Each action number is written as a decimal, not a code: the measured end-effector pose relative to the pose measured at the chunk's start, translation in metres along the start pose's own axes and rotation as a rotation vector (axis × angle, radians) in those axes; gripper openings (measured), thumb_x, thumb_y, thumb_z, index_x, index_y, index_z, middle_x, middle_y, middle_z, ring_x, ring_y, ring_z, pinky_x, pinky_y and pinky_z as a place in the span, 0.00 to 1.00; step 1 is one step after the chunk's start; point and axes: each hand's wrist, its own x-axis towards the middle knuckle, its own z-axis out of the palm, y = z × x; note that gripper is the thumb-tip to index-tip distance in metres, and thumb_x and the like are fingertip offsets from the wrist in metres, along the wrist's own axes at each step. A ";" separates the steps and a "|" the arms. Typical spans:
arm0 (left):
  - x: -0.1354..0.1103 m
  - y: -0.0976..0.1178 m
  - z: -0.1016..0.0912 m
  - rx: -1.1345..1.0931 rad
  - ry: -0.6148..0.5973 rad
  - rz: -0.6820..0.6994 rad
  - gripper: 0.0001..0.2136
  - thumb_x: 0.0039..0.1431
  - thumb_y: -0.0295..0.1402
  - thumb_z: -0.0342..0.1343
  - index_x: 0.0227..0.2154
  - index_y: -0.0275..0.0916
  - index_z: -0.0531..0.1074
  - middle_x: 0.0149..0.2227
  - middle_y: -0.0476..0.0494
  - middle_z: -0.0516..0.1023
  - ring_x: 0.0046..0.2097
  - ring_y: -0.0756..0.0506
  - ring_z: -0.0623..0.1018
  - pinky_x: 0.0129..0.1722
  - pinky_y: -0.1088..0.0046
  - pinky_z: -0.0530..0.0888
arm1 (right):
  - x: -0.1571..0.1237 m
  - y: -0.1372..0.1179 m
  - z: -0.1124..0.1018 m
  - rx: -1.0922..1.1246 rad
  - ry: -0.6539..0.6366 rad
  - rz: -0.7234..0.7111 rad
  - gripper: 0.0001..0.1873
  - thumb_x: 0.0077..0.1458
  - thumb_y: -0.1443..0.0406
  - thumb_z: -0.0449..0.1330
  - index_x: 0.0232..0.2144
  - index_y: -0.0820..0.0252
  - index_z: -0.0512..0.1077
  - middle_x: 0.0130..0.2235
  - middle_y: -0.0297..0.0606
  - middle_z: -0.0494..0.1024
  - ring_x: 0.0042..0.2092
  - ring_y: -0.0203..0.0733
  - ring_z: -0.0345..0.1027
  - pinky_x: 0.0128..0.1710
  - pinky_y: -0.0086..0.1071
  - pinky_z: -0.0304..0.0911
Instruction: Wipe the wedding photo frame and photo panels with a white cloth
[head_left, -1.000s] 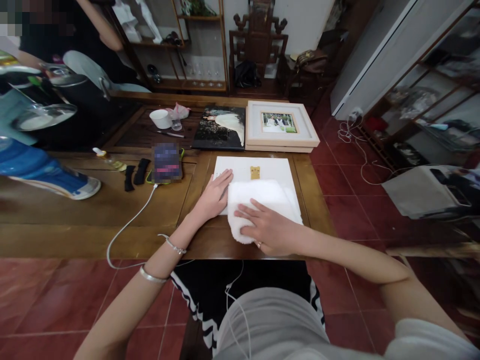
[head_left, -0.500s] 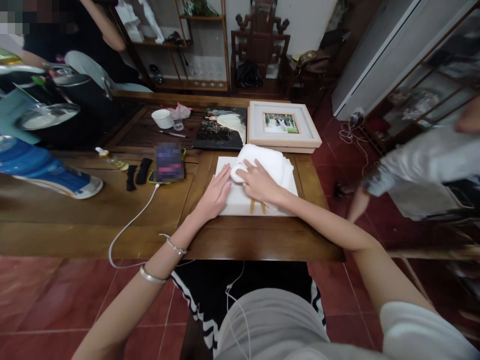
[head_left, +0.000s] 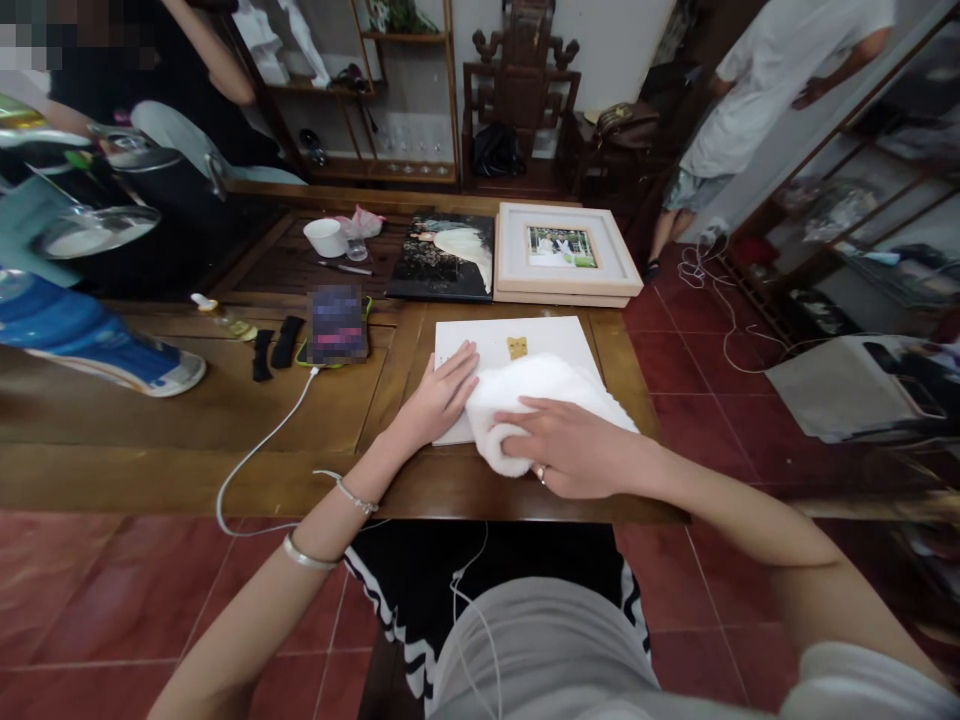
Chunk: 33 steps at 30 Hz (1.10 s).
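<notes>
A white flat panel (head_left: 480,335) lies on the wooden table, with a small gold shape (head_left: 517,347) near its far edge. My left hand (head_left: 442,395) rests flat on the panel's left side, fingers stretched out. Bunched under my right hand (head_left: 574,445) is a fluffy white towel (head_left: 536,380), gripped and pressed onto the near part of the panel. It overhangs the panel's near edge and hides much of its surface. A ring shows on my right hand.
Beyond the panel lie a framed photo (head_left: 630,265) and a dark photo panel (head_left: 420,270). To the left are a phone (head_left: 337,330) on a white cable, a dropper bottle (head_left: 232,322) and a blue bottle (head_left: 90,335). A person (head_left: 757,90) stands at the far right.
My right hand has drawn the towel towards me, uncovering the panel's far part. My left hand has shifted slightly right. The person at right has moved to the back.
</notes>
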 end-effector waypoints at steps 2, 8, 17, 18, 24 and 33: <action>-0.001 0.004 0.001 0.063 0.010 0.010 0.19 0.68 0.34 0.41 0.57 0.37 0.67 0.61 0.35 0.66 0.64 0.40 0.64 0.64 0.45 0.53 | 0.001 0.013 -0.002 -0.028 0.029 0.131 0.18 0.50 0.74 0.53 0.44 0.60 0.72 0.56 0.49 0.71 0.56 0.54 0.66 0.59 0.49 0.55; -0.011 0.014 0.006 0.150 0.046 0.043 0.20 0.65 0.35 0.49 0.58 0.34 0.65 0.61 0.30 0.66 0.64 0.35 0.63 0.62 0.40 0.55 | 0.040 0.073 -0.005 0.044 0.144 0.375 0.11 0.53 0.71 0.48 0.37 0.58 0.68 0.35 0.43 0.76 0.40 0.51 0.69 0.38 0.37 0.59; -0.010 0.006 0.004 0.149 0.081 0.094 0.20 0.64 0.36 0.50 0.57 0.35 0.66 0.60 0.31 0.68 0.64 0.35 0.64 0.64 0.44 0.54 | 0.133 0.091 -0.014 0.167 0.183 0.127 0.09 0.49 0.72 0.47 0.31 0.58 0.65 0.34 0.39 0.75 0.36 0.46 0.64 0.36 0.34 0.54; -0.009 0.004 0.002 0.145 0.078 0.091 0.20 0.64 0.36 0.50 0.56 0.35 0.67 0.60 0.31 0.68 0.63 0.35 0.65 0.64 0.44 0.54 | 0.133 0.092 -0.016 0.171 0.184 0.128 0.09 0.49 0.72 0.47 0.30 0.58 0.64 0.33 0.39 0.75 0.36 0.46 0.64 0.36 0.34 0.53; -0.005 -0.006 -0.005 0.066 0.022 0.036 0.19 0.63 0.38 0.51 0.54 0.38 0.68 0.61 0.33 0.67 0.64 0.36 0.65 0.63 0.43 0.55 | 0.069 0.115 -0.016 0.224 0.300 0.249 0.07 0.49 0.71 0.46 0.29 0.58 0.63 0.34 0.38 0.74 0.38 0.46 0.65 0.42 0.36 0.56; -0.002 0.004 0.004 0.078 0.087 -0.086 0.20 0.64 0.35 0.47 0.58 0.38 0.63 0.62 0.34 0.65 0.64 0.38 0.63 0.64 0.46 0.54 | -0.031 0.115 0.026 0.081 0.363 0.485 0.10 0.51 0.71 0.48 0.35 0.58 0.67 0.49 0.45 0.75 0.56 0.58 0.64 0.52 0.53 0.61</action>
